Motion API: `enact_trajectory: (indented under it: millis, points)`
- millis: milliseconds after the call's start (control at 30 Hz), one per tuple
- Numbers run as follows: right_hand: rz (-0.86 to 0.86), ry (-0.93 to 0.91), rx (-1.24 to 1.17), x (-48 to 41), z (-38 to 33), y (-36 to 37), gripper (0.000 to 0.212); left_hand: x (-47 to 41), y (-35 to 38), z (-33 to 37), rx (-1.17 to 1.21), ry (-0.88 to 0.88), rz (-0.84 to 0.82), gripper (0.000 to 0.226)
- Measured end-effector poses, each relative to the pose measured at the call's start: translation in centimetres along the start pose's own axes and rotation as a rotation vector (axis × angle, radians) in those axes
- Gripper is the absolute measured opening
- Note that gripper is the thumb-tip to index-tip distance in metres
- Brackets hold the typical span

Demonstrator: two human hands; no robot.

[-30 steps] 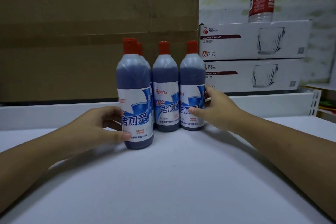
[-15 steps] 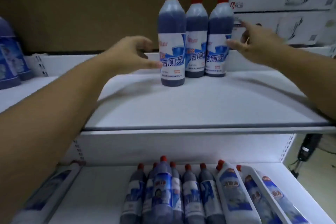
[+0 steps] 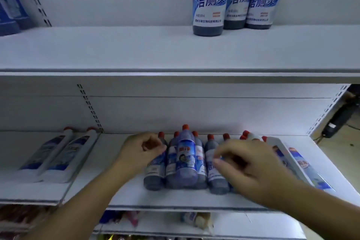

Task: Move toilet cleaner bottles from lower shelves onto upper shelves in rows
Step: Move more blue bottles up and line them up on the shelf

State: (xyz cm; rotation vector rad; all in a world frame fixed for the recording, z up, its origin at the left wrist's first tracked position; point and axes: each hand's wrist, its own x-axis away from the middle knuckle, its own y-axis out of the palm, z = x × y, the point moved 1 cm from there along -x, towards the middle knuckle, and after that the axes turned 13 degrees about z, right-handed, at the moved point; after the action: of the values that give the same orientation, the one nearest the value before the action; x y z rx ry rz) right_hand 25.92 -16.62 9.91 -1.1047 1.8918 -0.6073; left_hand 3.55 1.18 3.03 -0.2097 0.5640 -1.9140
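Three dark-blue toilet cleaner bottles (image 3: 208, 2) stand in a row at the back right of the white upper shelf (image 3: 136, 48). On the lower shelf (image 3: 124, 197) several more dark bottles with red caps (image 3: 185, 161) lie packed side by side, caps pointing to the back. My left hand (image 3: 140, 152) is down at the leftmost lying bottle (image 3: 153, 173), its fingers loosely curled by the bottle's shoulder. My right hand (image 3: 247, 167) hovers over the right part of the group with curled fingers and hides some bottles. Neither hand holds a bottle.
White cleaner bottles (image 3: 303, 167) lie at the right end of the lower shelf. Two more white ones (image 3: 48, 156) lie on the neighbouring shelf section to the left. Blue bottles (image 3: 9, 6) stand at the upper left. Packaged goods show on the shelf below.
Both hands left the standing bottles on the upper shelf and dropped to the lying bottles on the lower shelf. My view tilted down with them.
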Motion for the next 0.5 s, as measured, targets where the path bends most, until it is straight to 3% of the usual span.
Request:
enact_trajectory:
  millis: [33, 100, 200, 267, 367, 500]
  points:
    - [-0.103, -0.014, 0.009, 1.1, -3.3, 3.3, 0.022, -0.5, 0.3, -2.1, -0.006, -0.108, 0.034, 0.01]
    - [-0.329, 0.286, 0.044, 1.6, -2.5, 9.6, 0.043, -1.6, 1.1, -6.9, -0.008, -0.306, 0.023, 0.032]
    - [-0.228, 0.651, 0.036, -0.1, 1.4, 15.1, 0.071, -1.2, 2.1, -9.5, 0.081, -0.574, -0.057, 0.071]
    - [-0.164, 0.761, -0.003, -1.3, 2.4, 17.1, 0.086, -1.2, 3.0, -10.4, 0.156, -0.692, -0.079, 0.083]
    - [-0.196, 0.769, 0.099, -2.7, 3.0, 18.7, 0.076, -2.0, 4.1, -11.4, 0.171, -0.739, -0.084, 0.087]
    - [-0.245, 0.836, 0.067, -3.6, 3.2, 18.7, 0.045, -2.7, 5.3, -11.0, 0.091, -0.756, -0.097, 0.054]
